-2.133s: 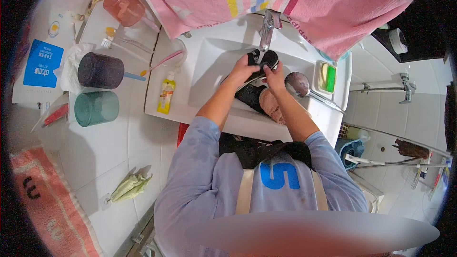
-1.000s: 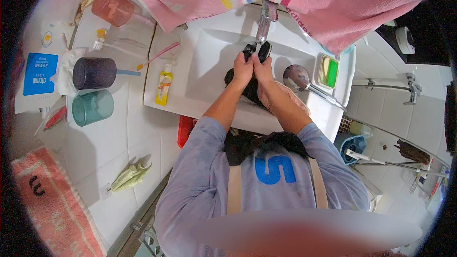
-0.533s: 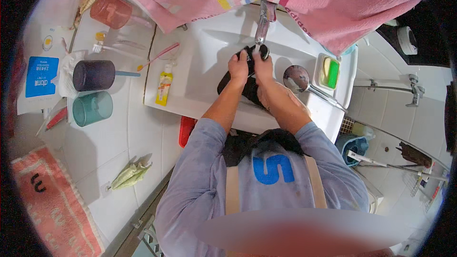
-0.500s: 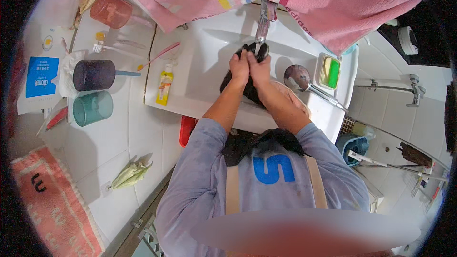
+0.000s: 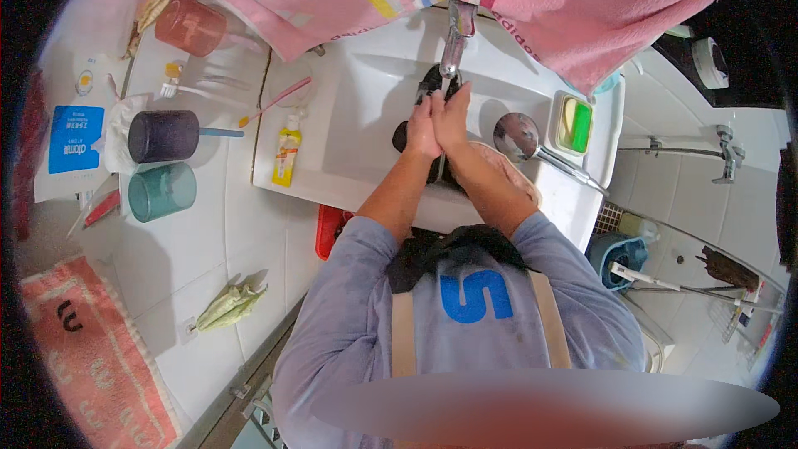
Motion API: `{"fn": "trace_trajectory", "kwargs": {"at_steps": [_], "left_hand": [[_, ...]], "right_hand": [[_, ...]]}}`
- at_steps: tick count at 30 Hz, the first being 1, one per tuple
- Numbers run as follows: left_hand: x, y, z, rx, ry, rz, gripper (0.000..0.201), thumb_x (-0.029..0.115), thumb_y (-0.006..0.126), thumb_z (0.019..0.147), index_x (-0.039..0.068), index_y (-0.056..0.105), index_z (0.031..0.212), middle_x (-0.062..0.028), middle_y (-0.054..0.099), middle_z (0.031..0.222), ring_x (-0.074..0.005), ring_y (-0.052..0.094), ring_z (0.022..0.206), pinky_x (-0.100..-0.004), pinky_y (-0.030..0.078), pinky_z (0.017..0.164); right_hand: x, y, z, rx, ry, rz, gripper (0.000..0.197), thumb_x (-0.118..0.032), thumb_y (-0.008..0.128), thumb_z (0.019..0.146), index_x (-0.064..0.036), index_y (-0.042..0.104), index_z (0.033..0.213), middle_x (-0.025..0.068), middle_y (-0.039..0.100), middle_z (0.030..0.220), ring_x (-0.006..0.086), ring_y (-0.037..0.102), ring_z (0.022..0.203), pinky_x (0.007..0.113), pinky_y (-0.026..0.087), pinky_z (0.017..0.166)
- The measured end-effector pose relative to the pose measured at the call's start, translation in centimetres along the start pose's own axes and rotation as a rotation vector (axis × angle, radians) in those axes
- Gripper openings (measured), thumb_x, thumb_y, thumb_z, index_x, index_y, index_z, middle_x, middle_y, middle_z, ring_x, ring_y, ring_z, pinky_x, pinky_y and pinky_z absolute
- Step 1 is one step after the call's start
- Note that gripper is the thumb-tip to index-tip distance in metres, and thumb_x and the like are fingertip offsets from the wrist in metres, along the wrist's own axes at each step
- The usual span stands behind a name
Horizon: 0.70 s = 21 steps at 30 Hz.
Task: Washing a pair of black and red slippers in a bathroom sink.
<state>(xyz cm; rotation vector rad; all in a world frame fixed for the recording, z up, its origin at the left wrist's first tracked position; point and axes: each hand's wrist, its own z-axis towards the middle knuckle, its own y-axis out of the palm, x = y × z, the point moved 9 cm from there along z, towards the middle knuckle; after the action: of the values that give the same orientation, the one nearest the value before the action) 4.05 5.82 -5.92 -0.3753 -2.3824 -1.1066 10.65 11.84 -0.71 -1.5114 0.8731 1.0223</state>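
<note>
Black item [image 5: 427,86], too covered to identify, lies in the sink [image 5: 362,112] just below the faucet [image 5: 457,33], at the fingertips; more black shows beside the wrists. Dark lettering runs along the hem of the pink towel [image 5: 598,8] behind the faucet. Left of the faucet, a yellow bottle [image 5: 285,155] bears a printed label. Left hand [image 5: 424,126] and right hand [image 5: 450,120] meet on the faucet's near side, fingers narrowly together, touching the item; how firmly they grip cannot be told.
</note>
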Motion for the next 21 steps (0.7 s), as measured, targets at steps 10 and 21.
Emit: {"fn": "trace_trajectory", "kwargs": {"at_steps": [10,21], "left_hand": [[-1.4,1.1,-1.2,-0.253,-0.002,-0.208,0.020,0.028,0.051,0.095,0.010,0.052,0.085,-0.0040,0.060,0.083,-0.0200,0.057,0.081,-0.0335,0.047,0.074],[1.9,2.8,-2.8,-0.134,0.058,-0.073,0.027,0.031,0.045,0.096,0.005,0.054,0.095,-0.0078,0.058,0.095,-0.0186,0.056,0.091,-0.0352,0.045,0.087]], "right_hand": [[3.5,1.6,5.1,-0.363,0.186,-0.213,0.052,-0.028,0.056,0.082,0.0018,0.043,0.123,0.0279,0.053,0.109,0.0456,0.051,0.101,0.052,0.040,0.086],[-5.9,-0.9,0.3,-0.166,-0.517,-0.271,0.047,-0.019,0.052,0.085,0.0094,0.042,0.120,0.0376,0.033,0.130,0.0520,0.038,0.115,0.053,0.031,0.098]]}}
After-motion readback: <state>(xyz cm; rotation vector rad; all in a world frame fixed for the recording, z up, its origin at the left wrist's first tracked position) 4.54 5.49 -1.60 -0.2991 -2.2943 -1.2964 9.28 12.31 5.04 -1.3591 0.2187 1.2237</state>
